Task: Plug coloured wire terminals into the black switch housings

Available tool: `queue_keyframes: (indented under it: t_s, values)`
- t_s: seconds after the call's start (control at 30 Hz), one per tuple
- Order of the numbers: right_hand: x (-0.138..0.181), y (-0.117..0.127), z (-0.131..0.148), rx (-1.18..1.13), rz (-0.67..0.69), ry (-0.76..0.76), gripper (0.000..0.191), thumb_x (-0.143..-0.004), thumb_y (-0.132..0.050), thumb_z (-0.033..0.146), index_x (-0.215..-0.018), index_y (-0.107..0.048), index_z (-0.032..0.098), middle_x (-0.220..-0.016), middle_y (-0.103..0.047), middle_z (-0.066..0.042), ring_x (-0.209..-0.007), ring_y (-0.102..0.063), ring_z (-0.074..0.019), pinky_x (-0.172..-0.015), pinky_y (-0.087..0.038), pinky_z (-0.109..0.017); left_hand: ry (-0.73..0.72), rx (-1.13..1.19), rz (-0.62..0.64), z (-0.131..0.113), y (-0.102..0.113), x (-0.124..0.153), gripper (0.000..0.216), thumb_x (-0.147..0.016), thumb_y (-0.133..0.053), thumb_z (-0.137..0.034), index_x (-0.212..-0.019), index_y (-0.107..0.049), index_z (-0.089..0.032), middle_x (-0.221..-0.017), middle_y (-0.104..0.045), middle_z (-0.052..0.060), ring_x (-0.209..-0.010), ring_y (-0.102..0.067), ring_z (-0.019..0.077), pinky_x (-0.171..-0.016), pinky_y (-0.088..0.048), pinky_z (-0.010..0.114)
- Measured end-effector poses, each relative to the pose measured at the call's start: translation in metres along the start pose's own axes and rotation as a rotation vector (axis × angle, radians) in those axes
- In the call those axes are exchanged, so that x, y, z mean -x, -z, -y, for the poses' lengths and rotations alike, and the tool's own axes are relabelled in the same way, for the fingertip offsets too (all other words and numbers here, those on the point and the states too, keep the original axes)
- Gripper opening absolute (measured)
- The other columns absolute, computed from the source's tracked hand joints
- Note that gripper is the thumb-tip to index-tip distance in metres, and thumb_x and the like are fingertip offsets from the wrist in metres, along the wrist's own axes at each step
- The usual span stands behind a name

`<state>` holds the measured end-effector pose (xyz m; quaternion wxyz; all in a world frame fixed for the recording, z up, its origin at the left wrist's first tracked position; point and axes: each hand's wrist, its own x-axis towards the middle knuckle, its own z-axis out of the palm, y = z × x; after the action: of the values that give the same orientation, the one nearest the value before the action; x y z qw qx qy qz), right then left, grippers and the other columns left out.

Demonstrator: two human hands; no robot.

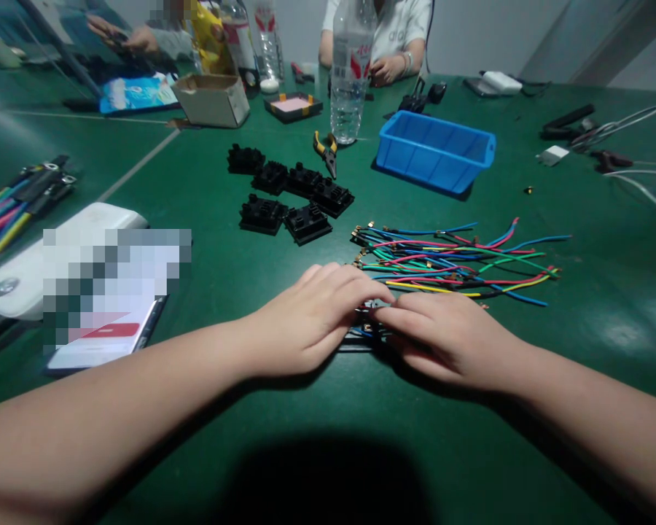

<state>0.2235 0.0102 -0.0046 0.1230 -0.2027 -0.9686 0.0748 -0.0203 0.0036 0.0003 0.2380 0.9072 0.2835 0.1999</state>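
Observation:
My left hand (pixel 328 313) is closed over the far and left side of a black plastic socket housing (pixel 361 344) that lies on the table, with short wires and metal parts showing in it. From the right, my right hand (pixel 448 339) reaches its bent fingers to the same housing; what its fingertips pinch, if anything, is hidden. Just beyond both hands lies a loose bundle of cut wires (pixel 442 251) in blue, red, green, yellow and black, with brass terminals at the ends. Several more black housings (pixel 309 221) sit farther off to the left.
Pliers (pixel 328 152) lie near a water bottle (pixel 350 80) and a blue bin (pixel 434 153). At left are a phone (pixel 120 299), a white power bank (pixel 65 255) and bundled wires (pixel 16 208). A cardboard box (pixel 213 102) stands farther back. Two people sit across the table.

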Motion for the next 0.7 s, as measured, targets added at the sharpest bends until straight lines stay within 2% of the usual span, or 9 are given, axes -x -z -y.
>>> queue_keyframes:
  t_s: [0.17,0.33,0.5,0.7]
  values:
    - [0.0005,-0.0006,0.0005,0.004,0.013,0.009,0.034,-0.093,-0.043,0.019,-0.125,-0.051,0.017,-0.124,-0.063,-0.013,-0.099,-0.062,-0.0219,-0.076,-0.048,-0.032,0.056,0.018,0.080,-0.0051,0.0020,-0.0001,0.049,-0.088,-0.037,-0.009,-0.135,-0.040,-0.023,-0.125,-0.050,0.010,-0.112,-0.046,0.0260,-0.099,-0.040,0.046]
    - [0.0008,0.0000,0.0023,-0.021,0.017,-0.011,0.035,-0.094,-0.043,0.019,-0.127,-0.051,0.019,-0.109,-0.066,-0.010,-0.089,-0.063,-0.0208,-0.070,-0.048,-0.031,-0.011,0.086,0.033,0.0009,0.0004,-0.0008,0.042,-0.089,-0.038,-0.011,-0.130,-0.044,-0.021,-0.125,-0.052,0.010,-0.114,-0.047,0.0238,-0.102,-0.041,0.042]
    - [0.0018,-0.0015,0.0029,-0.086,0.000,-0.043,0.040,-0.094,-0.046,0.018,-0.133,-0.049,0.019,-0.101,-0.066,-0.009,-0.082,-0.062,-0.0182,-0.068,-0.048,-0.029,0.156,0.224,-0.071,0.0036,-0.0032,-0.0032,0.036,-0.097,-0.035,-0.021,-0.133,-0.040,-0.016,-0.122,-0.056,0.012,-0.111,-0.053,0.0213,-0.101,-0.043,0.040]
    - [0.0020,-0.0013,0.0016,0.004,0.008,-0.004,0.039,-0.093,-0.047,0.019,-0.132,-0.052,0.018,-0.101,-0.068,-0.010,-0.081,-0.062,-0.0181,-0.066,-0.046,-0.028,0.179,0.221,0.019,0.0019,0.0020,-0.0068,0.031,-0.095,-0.035,-0.014,-0.123,-0.049,-0.019,-0.123,-0.060,0.008,-0.115,-0.053,0.0210,-0.103,-0.040,0.042]
